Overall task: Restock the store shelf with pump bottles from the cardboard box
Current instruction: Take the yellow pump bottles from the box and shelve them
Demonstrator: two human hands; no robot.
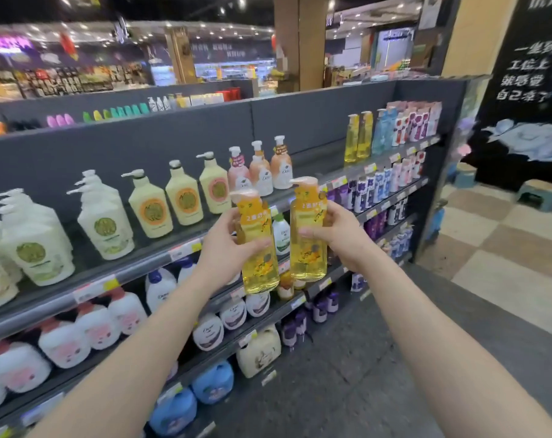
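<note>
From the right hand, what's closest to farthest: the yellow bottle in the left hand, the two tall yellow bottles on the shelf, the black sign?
1. The yellow bottle in the left hand: just beside the right hand, on its left.
2. The two tall yellow bottles: farther along the top shelf, up and right.
3. The black sign: past the shelf's end, far right.

Two clear pump bottles full of yellow liquid are standing nearly upright in the air, just beside each other, in front of the store shelf [319, 173]. The left bottle [259, 248] is sitting in the left hand [224, 248], a little lower. The right bottle [308, 229] is sitting in the right hand [339, 232]. Both are wearing orange neck labels.
</note>
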